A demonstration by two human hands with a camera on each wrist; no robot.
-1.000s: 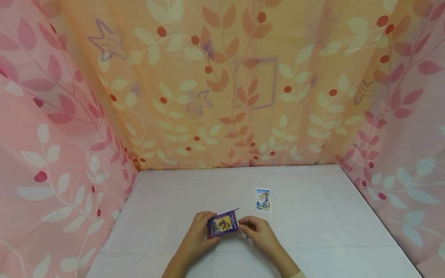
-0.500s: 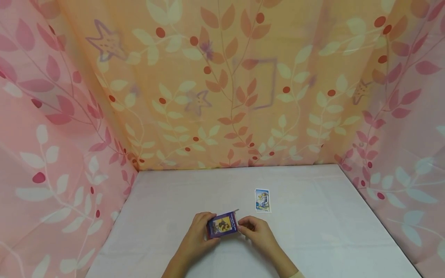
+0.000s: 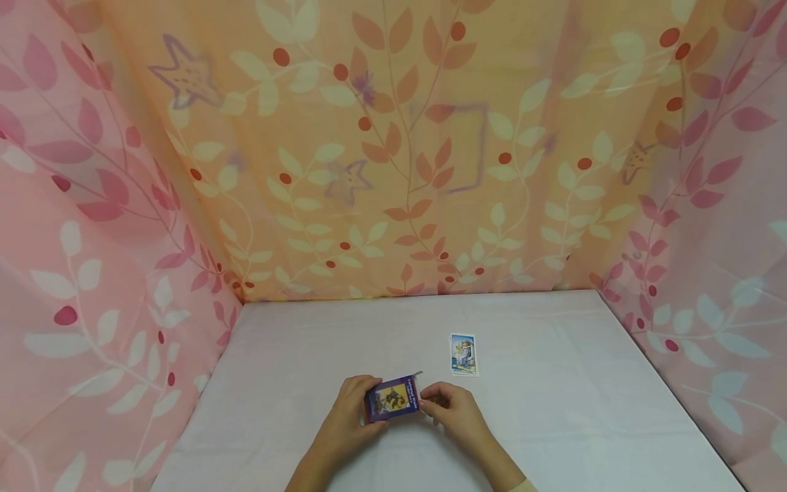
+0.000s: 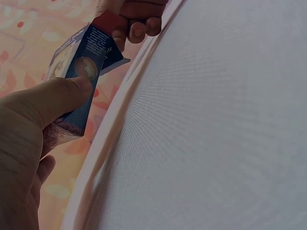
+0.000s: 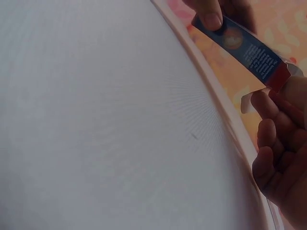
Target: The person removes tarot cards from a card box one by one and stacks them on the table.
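A purple-blue card box (image 3: 392,398) with a picture on its front is held tilted above the table in the head view. My left hand (image 3: 352,418) grips its left end, thumb along the narrow printed side (image 4: 91,62). At the other end my right hand (image 3: 458,415) pinches the red end flap (image 5: 279,77) between thumb and forefinger, the remaining fingers curled. A pale flap (image 5: 252,100) sticks out from this end. What lies inside the box is hidden. Beyond the right hand, a small stack of picture cards (image 3: 464,354) lies face up.
A white cloth covers the table (image 3: 295,342). Patterned curtains enclose it, with an orange one (image 3: 393,239) at the back and pink ones at the left (image 3: 123,273) and right (image 3: 695,273).
Both hands keep their hold on the card box with almost no movement. The whole head view shifts very slightly to the left.
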